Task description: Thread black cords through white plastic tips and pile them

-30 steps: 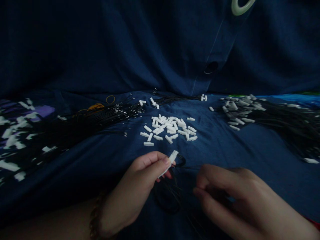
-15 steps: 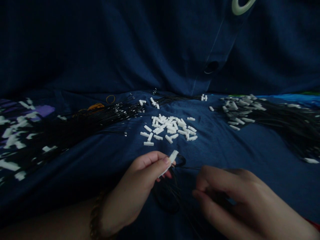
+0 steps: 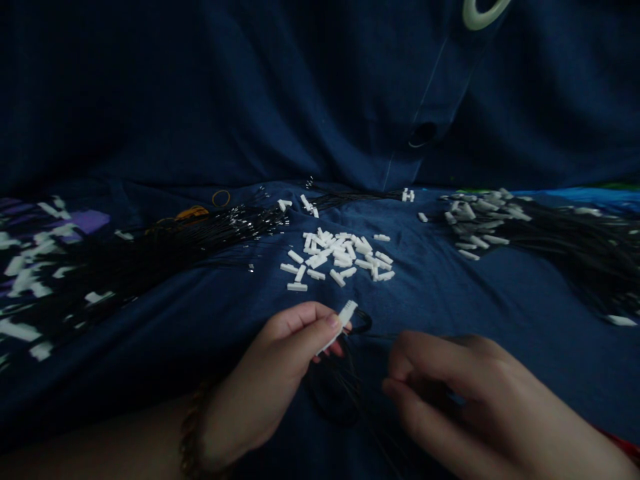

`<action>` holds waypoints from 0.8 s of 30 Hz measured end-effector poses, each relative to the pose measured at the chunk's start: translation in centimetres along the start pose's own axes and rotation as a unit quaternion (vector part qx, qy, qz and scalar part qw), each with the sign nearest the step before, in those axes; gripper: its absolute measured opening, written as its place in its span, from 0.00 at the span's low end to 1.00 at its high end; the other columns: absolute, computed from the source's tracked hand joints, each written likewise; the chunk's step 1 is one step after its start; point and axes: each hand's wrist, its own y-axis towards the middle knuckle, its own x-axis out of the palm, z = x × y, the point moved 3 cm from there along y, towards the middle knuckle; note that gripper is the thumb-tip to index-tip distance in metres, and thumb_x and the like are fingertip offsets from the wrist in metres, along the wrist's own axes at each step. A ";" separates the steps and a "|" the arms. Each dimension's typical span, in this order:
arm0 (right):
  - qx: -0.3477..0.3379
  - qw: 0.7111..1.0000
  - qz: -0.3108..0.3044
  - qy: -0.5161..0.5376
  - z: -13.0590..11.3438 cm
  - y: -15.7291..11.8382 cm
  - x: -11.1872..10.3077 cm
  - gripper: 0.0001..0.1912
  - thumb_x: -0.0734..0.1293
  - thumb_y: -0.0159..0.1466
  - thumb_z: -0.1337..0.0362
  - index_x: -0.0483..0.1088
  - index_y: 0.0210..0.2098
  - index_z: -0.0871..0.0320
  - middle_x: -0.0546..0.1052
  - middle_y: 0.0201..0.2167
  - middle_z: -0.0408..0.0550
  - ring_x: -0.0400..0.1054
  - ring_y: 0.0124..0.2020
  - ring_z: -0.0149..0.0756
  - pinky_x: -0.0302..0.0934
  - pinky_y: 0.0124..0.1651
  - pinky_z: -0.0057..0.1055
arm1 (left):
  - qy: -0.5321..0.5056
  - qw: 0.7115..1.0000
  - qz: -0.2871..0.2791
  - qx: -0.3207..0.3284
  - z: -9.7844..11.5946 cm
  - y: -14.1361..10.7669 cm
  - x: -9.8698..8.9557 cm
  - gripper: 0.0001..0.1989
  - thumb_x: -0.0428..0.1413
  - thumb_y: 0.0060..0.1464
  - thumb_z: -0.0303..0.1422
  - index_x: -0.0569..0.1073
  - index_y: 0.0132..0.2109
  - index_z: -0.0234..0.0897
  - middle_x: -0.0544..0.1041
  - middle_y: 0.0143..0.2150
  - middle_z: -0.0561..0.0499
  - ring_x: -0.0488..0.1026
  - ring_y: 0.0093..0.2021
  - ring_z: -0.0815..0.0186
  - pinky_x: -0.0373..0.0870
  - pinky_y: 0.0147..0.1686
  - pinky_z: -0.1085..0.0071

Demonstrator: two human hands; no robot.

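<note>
My L hand (image 3: 285,363) pinches a white connector (image 3: 347,312) near mid-length, prob. to leave its end exposed, w/ my R hand (image 3: 483,377) curled nearby, can't tell its grip.

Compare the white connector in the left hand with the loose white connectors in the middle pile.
The held connector is pinched in the left hand; the pile connectors lie on the blue cloth. Black wires show beside the held connector; none show at the pile connectors. Both are white and narrow.
</note>
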 end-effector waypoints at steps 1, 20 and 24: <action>-0.001 1.000 -0.002 -0.001 0.0 0.0 0.0 0.06 0.57 0.56 0.72 0.62 0.27 0.55 0.69 0.19 0.35 0.63 0.18 0.24 0.50 0.19 0.22 | 0.000 1.000 -0.002 0.000 0.0 0.0 0.0 0.08 0.51 0.52 0.35 0.68 0.29 0.36 0.67 0.27 0.56 0.61 0.31 0.70 0.57 0.34 0.72; -0.025 0.987 0.115 -0.106 -0.6 1.1 0.6 0.07 0.57 0.61 0.69 0.64 0.28 0.57 0.69 0.23 0.41 0.63 0.25 0.31 0.52 0.28 0.27 | 0.034 0.999 -0.032 0.021 -0.6 -0.2 0.4 0.10 0.48 0.55 0.37 0.66 0.30 0.37 0.67 0.29 0.54 0.62 0.32 0.69 0.59 0.34 0.72; -0.040 0.981 0.146 -0.118 -0.5 1.2 0.7 0.07 0.57 0.61 0.70 0.64 0.27 0.58 0.68 0.23 0.42 0.61 0.24 0.31 0.49 0.28 0.28 | 0.035 0.999 -0.030 0.026 -0.7 -0.3 0.5 0.10 0.47 0.55 0.37 0.66 0.30 0.37 0.67 0.29 0.54 0.63 0.33 0.68 0.59 0.36 0.72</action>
